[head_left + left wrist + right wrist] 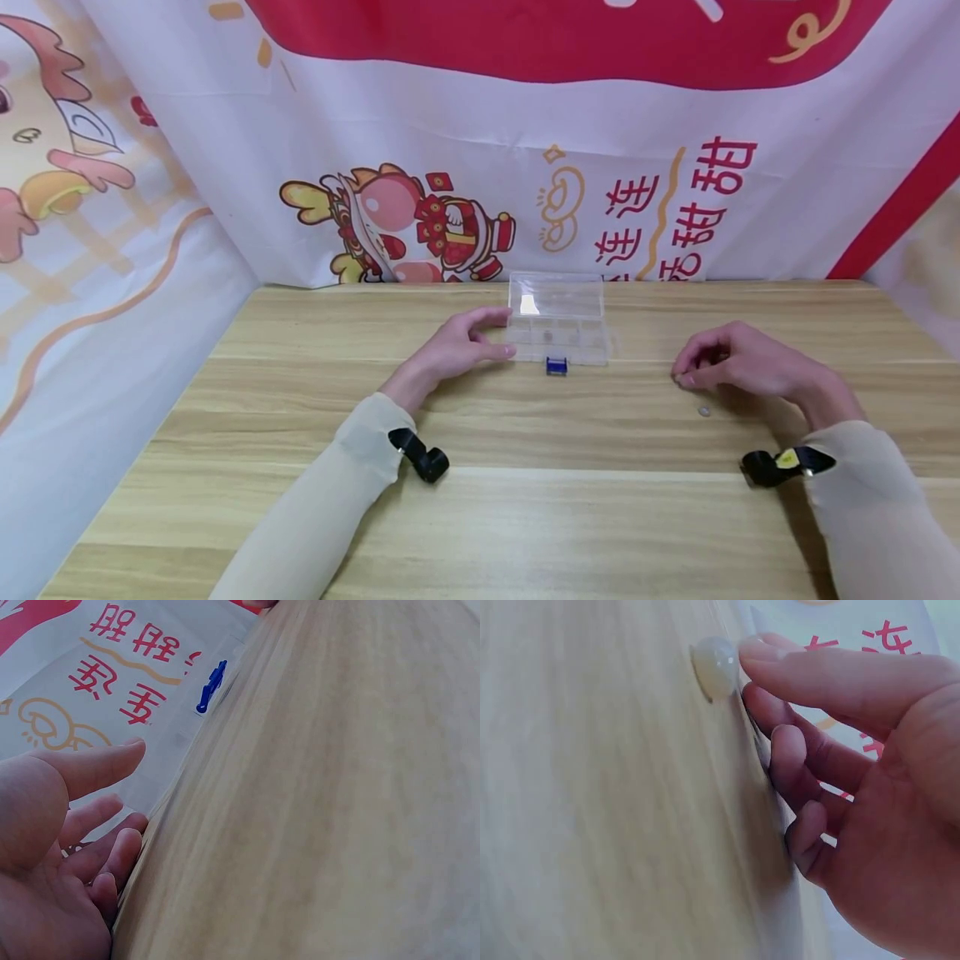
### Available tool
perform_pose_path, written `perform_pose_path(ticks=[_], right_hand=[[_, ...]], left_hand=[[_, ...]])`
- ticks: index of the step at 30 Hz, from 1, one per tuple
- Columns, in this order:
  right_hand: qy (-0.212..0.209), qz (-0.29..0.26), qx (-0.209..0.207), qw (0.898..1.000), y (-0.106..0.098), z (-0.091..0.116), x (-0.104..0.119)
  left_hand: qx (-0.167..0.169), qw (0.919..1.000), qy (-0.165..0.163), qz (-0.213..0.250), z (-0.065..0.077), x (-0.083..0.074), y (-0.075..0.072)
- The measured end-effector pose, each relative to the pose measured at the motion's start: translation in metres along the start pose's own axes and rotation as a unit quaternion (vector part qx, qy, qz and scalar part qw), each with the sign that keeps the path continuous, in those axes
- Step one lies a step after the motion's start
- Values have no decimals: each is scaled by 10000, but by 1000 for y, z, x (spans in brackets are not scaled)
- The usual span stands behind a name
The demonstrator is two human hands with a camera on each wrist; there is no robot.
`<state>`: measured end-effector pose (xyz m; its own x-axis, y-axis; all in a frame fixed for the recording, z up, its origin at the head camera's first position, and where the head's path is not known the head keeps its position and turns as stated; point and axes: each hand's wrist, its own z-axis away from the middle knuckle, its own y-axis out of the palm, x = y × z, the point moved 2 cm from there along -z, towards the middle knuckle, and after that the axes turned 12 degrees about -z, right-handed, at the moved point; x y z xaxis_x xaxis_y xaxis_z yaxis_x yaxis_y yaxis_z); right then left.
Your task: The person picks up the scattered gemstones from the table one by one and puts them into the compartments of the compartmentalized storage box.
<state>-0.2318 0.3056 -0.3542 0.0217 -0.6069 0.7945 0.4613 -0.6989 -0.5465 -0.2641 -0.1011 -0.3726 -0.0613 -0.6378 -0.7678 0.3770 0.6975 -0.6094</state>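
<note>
A clear plastic compartment box (558,337) with its lid raised stands near the table's back edge. A blue latch (557,366) is on its front, seen also in the left wrist view. My left hand (461,342) rests at the box's left side, thumb and index finger spread and touching its edge. Inside one compartment lies a small round piece (547,336). To the right, my right hand (738,362) pinches a small greyish bead at its fingertips, mostly hidden by them. A whitish translucent bead (716,667) lies on the table beside the thumb.
The wooden table (525,525) reaches to a printed cloth (450,108) hanging along its back edge. Another cloth (135,250) hangs at the left. Each wrist carries a black camera, one on the left sleeve (307,500) and one on the right sleeve (877,517).
</note>
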Motion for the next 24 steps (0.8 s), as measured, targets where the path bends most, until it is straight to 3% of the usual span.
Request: perform_pose_path(ticks=[15,24], right_hand=[[-256,-253,-877,9955,14,-10,28],[-190,-331,-1212,9919,26,-12,44]], left_hand=[[1,10000,74,2,-1,-1,0],[-5,10000,69,-26,0,-1,0]])
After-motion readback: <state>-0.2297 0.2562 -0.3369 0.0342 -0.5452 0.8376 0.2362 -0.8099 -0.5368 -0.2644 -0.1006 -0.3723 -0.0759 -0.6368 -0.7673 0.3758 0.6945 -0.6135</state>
